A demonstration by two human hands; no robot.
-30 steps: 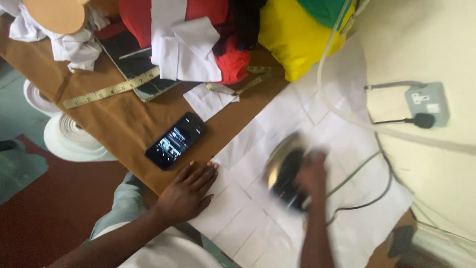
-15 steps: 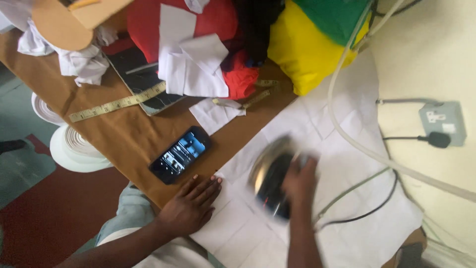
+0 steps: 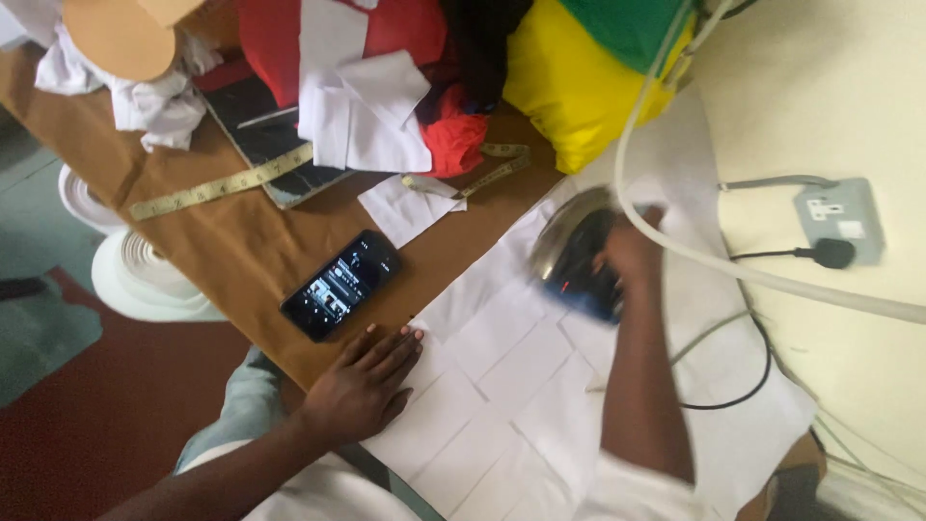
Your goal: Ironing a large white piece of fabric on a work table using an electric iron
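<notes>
**Ironing the white pieces**

The iron is sitting on the white cloth near the wall, the right hand gripping its handle. The left hand, fingers spread, is pressing the cloth's edge flat beside the phone. Gliding slowly and keeping the cord clear would help. Blur is probably hiding the soleplate.

I see a brown desk running diagonally through the view, above a dark red floor. At right, a cream wall carries a grey socket with a black plug inserted. Lighting is soft and even.
</notes>
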